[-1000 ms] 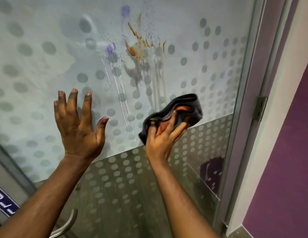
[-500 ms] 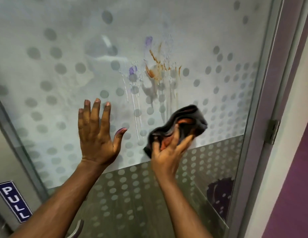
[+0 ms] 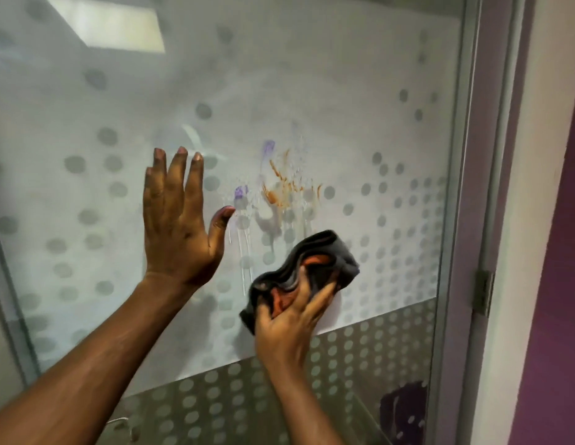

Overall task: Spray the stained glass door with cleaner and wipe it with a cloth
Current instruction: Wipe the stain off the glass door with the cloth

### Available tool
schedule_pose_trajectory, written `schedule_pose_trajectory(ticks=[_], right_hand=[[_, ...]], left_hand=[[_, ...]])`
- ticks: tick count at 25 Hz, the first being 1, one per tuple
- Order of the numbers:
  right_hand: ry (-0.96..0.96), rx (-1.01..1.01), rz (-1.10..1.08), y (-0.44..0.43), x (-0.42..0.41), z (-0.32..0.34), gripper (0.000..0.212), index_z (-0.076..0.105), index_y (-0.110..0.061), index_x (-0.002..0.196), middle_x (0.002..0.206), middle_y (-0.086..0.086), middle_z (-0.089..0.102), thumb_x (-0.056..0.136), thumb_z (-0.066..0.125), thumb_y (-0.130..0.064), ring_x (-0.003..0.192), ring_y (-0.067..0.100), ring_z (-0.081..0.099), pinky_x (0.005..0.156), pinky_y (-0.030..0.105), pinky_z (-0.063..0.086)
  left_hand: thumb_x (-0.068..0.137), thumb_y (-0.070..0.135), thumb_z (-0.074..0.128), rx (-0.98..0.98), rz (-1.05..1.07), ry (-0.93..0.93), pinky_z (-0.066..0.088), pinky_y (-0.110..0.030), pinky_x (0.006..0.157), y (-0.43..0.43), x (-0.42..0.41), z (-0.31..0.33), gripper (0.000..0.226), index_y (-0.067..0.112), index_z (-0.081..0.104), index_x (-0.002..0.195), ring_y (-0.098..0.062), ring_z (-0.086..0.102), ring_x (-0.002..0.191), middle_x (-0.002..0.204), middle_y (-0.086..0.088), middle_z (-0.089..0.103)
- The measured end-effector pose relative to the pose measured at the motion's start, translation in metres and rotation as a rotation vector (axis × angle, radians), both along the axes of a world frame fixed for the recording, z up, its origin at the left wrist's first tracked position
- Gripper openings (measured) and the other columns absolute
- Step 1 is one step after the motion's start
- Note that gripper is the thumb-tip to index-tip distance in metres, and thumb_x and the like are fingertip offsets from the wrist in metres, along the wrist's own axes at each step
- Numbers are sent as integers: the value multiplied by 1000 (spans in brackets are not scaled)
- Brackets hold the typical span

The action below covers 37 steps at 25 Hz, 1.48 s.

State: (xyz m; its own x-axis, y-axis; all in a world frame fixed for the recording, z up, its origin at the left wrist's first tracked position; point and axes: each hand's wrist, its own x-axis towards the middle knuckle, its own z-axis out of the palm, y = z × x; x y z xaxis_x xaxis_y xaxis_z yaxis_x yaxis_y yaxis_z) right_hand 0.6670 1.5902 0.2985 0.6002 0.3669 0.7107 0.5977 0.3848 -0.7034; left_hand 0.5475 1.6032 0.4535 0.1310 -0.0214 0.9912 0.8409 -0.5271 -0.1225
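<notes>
The frosted glass door (image 3: 360,91) with grey dots fills the view. Orange smears (image 3: 281,187) and purple blotches (image 3: 241,191) sit at its middle, with wet runs trailing down below them. My left hand (image 3: 175,220) lies flat on the glass with fingers spread, just left of the stains. My right hand (image 3: 291,322) grips a crumpled dark grey cloth (image 3: 315,261) with orange patches, pressed against the glass just below and right of the stains.
The grey metal door frame (image 3: 466,220) runs down the right side, with a hinge (image 3: 482,292) on it. A purple wall (image 3: 555,316) lies further right. A darker dotted band (image 3: 376,358) crosses the lower door.
The view has tilted up, so the door, stains and hands sit lower in frame. My left hand has moved closer to the stains. The cloth stays in my right hand below them.
</notes>
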Motion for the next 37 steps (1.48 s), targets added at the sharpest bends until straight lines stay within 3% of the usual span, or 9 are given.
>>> schedule_pose_trajectory(ticks=[4,9,16,20,24,27,31,34,37], right_hand=[[150,150,-71,11,63,73,73,38,-3,140,157,30,-2,79,72,-27,147,42,4,114,58,23],[-204,127,-64,14,57,86,80,30,-20,141,160,18,1,74,61,-54,148,36,-4,119,56,11],[-40,268,-66,16,95,151,68,23,-26,131,159,24,6,78,61,-45,142,43,24,104,58,39],[-412,298,5,19,64,151,57,39,-27,125,159,22,11,76,62,-44,146,39,16,112,60,27],[-412,323,138,10,83,161,78,18,-66,130,142,34,40,77,68,-37,135,47,36,104,63,36],[-294,397,82,10,78,203,74,13,-45,128,141,33,40,76,66,-43,137,46,32,105,64,34],[-725,346,67,16,39,188,60,53,-22,117,155,24,26,73,63,-62,147,38,12,116,58,16],[-914,336,115,12,40,160,45,65,-9,100,156,17,26,78,64,-48,147,38,13,119,53,12],[-807,418,82,12,52,168,40,67,-1,105,149,19,37,76,68,-29,141,42,29,115,57,25]], left_hand=[[98,47,35,-13,50,-13,7,-40,122,4,-15,24,64,4,31,146,-37,16,146,153,-20,31],[98,48,33,-14,141,8,8,-43,121,12,-24,36,62,7,35,145,-37,15,147,155,-19,27],[99,47,31,33,159,-35,10,-47,120,17,-24,34,58,9,39,143,-39,17,146,154,-21,28],[99,46,32,37,128,-39,12,-48,120,15,-23,32,58,8,42,143,-40,18,145,154,-21,30],[100,45,29,87,31,-35,28,-49,111,12,-33,39,57,5,55,132,-40,33,138,145,-20,45],[100,47,26,127,-14,-14,31,-45,110,13,-42,42,62,1,57,129,-40,40,135,139,-21,51],[100,47,21,162,-79,-138,30,-40,114,14,-42,41,66,-2,52,132,-38,39,136,137,-22,53],[100,47,19,170,-127,-142,32,-41,114,14,-46,39,67,-3,52,132,-37,38,137,137,-21,54],[100,47,20,171,-133,-115,34,-47,112,13,-47,37,68,-5,53,131,-38,38,137,137,-22,53]])
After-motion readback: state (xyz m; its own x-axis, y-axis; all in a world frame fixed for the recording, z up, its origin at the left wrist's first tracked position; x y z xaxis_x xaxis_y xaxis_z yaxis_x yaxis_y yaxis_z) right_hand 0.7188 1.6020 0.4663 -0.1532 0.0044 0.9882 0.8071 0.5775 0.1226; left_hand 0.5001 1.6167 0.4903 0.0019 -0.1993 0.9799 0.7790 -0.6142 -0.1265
